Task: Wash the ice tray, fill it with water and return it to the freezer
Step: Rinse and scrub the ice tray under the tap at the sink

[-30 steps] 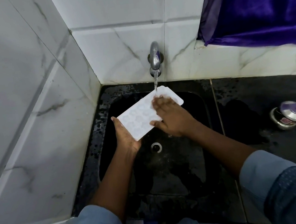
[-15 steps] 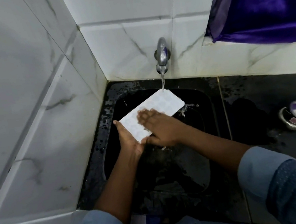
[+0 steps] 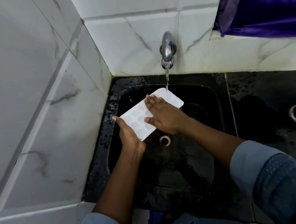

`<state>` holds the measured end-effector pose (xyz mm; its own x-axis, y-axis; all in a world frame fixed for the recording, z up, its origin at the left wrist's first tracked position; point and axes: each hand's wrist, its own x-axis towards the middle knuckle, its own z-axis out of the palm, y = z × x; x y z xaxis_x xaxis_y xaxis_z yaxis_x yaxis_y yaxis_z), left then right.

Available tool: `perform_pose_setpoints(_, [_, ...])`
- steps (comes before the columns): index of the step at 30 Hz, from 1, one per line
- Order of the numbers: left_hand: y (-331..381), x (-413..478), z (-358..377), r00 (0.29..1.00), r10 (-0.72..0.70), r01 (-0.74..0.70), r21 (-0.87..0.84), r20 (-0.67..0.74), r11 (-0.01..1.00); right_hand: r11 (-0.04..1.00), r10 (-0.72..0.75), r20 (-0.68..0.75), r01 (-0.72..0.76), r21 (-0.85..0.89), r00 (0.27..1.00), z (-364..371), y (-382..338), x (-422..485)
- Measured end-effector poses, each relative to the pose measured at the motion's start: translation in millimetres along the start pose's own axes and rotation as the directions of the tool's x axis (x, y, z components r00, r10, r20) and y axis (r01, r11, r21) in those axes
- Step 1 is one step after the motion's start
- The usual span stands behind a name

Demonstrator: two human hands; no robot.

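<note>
Left hand (image 3: 130, 134) grips the near end of the white ice tray (image 3: 136, 119) from beneath, the tray's long axis slanting away to the running tap (image 3: 167, 51) over the sink (image 3: 203, 142), while the right hand (image 3: 164, 116) lies flat, fingers straight, across its middle.

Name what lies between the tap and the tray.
A stream of water, running from the tap down onto the far corner of the tray; the head view shows it.
</note>
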<state>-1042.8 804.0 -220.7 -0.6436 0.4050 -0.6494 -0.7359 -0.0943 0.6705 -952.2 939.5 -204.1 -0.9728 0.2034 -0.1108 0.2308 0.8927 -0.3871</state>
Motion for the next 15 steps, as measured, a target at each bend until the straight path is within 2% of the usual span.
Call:
perform_pose_setpoints(4, [-3.9,1.4,-7.7,0.997,-0.017,0.013,-0.057,-0.075,0.998,0.951,-0.295,0.066,0.300,-0.072,0.953,23.7,-26.4,-7.1])
perform_pose_setpoints(5, [-4.8,-0.1,-7.9,0.998,-0.020,0.017,-0.055,-0.058,0.998,0.947,-0.310,0.061,0.314,-0.069,0.949,25.1,-23.1,-6.8])
perform_pose_setpoints(6, [-7.5,-1.0,-7.7,0.999,-0.018,0.016,-0.032,-0.042,0.999,0.960,-0.271,0.046,0.273,-0.057,0.961,23.9,-14.9,-3.6])
perform_pose_setpoints(9, [-8.6,-9.6,-2.3,0.998,-0.005,0.005,-0.011,-0.068,1.000,1.000,-0.007,-0.011,0.007,0.021,1.000,13.1,6.1,1.6])
perform_pose_setpoints(10, [-7.6,-11.6,-1.5,0.997,0.006,-0.007,-0.012,-0.083,1.000,0.999,-0.020,0.009,0.020,0.025,1.000,13.6,1.1,1.4])
perform_pose_setpoints(13, [-5.4,-5.9,-6.5,0.986,-0.031,0.024,-0.048,-0.162,0.999,0.945,-0.320,0.042,0.322,-0.062,0.947,34.6,-26.2,-5.7])
perform_pose_setpoints(14, [-5.7,-6.0,-7.0,0.989,-0.038,0.032,-0.042,-0.142,0.999,0.920,-0.382,0.041,0.384,-0.079,0.923,39.2,-28.1,-7.8])
perform_pose_setpoints(15, [-7.9,-5.7,-7.5,0.993,-0.040,0.036,-0.038,-0.113,0.999,0.921,-0.381,0.027,0.382,-0.078,0.924,40.1,-21.8,-6.6])
